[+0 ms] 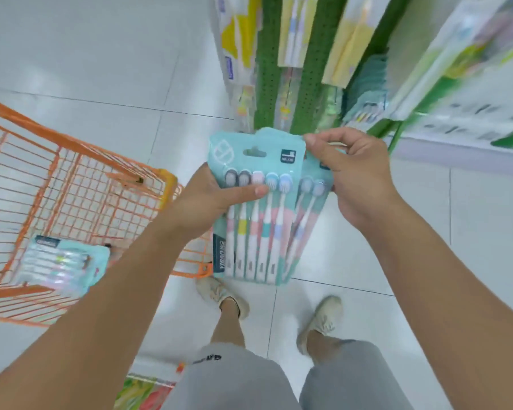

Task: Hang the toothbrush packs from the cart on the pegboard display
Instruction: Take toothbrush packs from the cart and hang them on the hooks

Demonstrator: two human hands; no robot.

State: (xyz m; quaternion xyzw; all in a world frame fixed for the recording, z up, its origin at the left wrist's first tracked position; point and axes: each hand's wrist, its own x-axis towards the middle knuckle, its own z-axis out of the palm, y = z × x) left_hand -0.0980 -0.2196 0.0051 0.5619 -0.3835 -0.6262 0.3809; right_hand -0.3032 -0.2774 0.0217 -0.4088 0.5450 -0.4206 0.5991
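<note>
Two toothbrush packs (258,208) sit mid-frame: left hand (208,202) grips the front pack, right hand (352,176) pinches its top corner. Light, slippery, flexible; hold by the hang-hole. Another pack (63,258) lies in the cart (72,184), lower left.

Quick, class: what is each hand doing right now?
Left hand: holds the front teal plastic toothbrush pack, thumb across it.
Right hand: pinches the top corner of the second teal toothbrush pack behind.
</note>
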